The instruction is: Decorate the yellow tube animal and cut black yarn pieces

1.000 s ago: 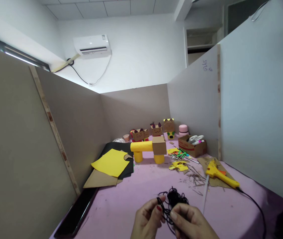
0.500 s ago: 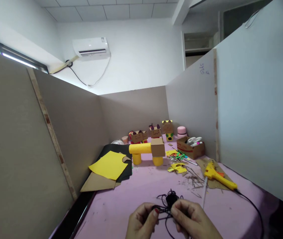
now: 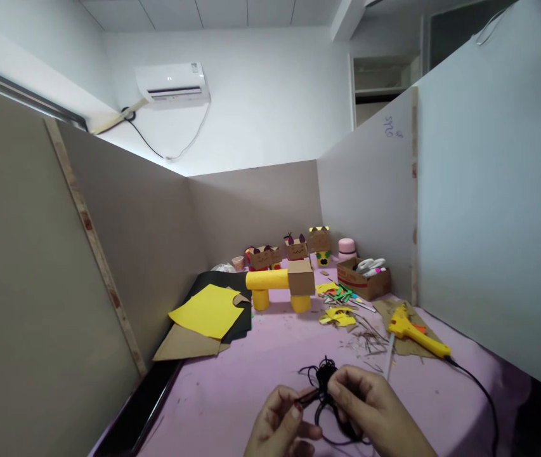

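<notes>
I see the left hand (image 3: 282, 426) pinching a strand of the black string tangle (image 3: 326, 381), palm inward. The right hand (image 3: 370, 409), at its 3 o'clock, grips the tangle, fingers (image 3: 341, 388) curled.

Bright overhead light – dim left partition – wide-angle bending at edges

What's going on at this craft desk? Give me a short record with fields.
Left hand: pinches a strand of the black thread tangle
Right hand: grips the same tangle
Surface: pink table
Right side: yellow glue gun on cardboard
Middle: yellow tube figure with cardboard box head
Left side: yellow sheet on black paper
</notes>
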Demonstrator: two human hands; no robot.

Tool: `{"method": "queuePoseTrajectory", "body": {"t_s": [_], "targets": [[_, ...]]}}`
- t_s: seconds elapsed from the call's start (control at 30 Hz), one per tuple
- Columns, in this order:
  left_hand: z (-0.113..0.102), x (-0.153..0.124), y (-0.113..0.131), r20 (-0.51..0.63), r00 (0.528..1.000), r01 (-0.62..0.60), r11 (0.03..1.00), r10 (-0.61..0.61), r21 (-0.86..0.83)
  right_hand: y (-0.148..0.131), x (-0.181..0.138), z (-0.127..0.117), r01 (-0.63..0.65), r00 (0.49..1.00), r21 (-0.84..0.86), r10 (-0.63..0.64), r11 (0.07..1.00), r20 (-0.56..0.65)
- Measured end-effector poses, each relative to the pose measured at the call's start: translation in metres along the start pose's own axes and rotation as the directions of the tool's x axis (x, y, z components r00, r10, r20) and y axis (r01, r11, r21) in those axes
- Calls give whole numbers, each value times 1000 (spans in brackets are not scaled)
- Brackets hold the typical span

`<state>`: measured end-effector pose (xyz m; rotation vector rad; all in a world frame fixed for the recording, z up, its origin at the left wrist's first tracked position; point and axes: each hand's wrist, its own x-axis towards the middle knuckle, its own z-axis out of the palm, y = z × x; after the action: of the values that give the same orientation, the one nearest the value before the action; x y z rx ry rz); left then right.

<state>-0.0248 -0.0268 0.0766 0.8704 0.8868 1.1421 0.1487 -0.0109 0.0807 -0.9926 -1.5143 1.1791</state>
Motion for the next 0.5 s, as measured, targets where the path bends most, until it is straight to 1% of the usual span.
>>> {"method": "queuePoseTrajectory", "body": {"t_s": [0.07, 0.13, 0.2, 0.23, 0.27, 0.3, 0.37, 0.43, 0.5], "targets": [[-4, 1, 1, 11, 999, -34, 998, 33, 60, -7, 0, -4, 25, 1000, -61, -24, 998, 3], [-8, 0, 5, -30, 992, -113, 978, 120, 176, -15, 0, -7, 49, 999, -147, -48, 988, 13], [-8, -3, 11, -104, 962, -207, 926, 251, 317, -22, 1, -9, 72, 997, -262, -70, 962, 16], [-5, -6, 14, -123, 939, -251, 885, 321, 393, -25, 1, -10, 85, 996, -326, -84, 941, 18], [-2, -9, 16, -114, 915, -291, 831, 386, 474, -28, 1, -9, 99, 995, -388, -100, 916, 18], [3, -11, 18, -75, 896, -327, 766, 437, 553, -30, 1, -8, 114, 993, -442, -118, 890, 19], [15, -14, 17, 56, 871, -390, 618, 488, 682, -33, 1, -5, 149, 988, -518, -151, 842, 38], [24, -12, 14, 193, 868, -433, 507, 457, 745, -34, 0, -1, 184, 982, -555, -172, 811, 73], [28, -7, 9, 246, 874, -435, 451, 419, 779, -34, -1, 1, 196, 980, -566, -172, 801, 95]]}}
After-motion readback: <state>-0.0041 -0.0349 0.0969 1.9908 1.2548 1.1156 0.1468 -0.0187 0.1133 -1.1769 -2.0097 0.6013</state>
